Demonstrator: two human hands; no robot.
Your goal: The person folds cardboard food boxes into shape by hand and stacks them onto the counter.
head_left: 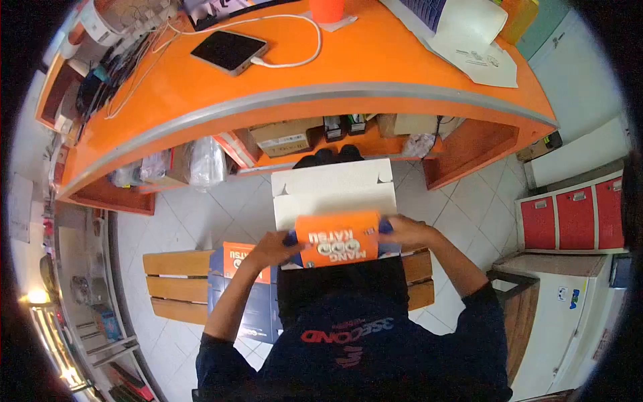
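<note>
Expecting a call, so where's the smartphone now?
In the head view's upper left, the smartphone lies on the orange desk, attached to a white cable.

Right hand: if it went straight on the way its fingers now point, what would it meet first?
The right hand would most likely meet the orange-printed box first; it seems to be at the box's right side, though blur leaves the exact contact unclear.

- Box (338,234), centre: orange panel, white lettering, dark blue ends, white flap
- Second box (241,301), lower left of centre: dark blue and orange, white lettering
- Surface (382,60), top: orange, grey edge
- Phone (229,51), upper left: black screen
- Cable (288,65): white
- Shirt (415,348), bottom: dark, red and bluish lettering
- Lockers (576,213), right: red doors
</note>
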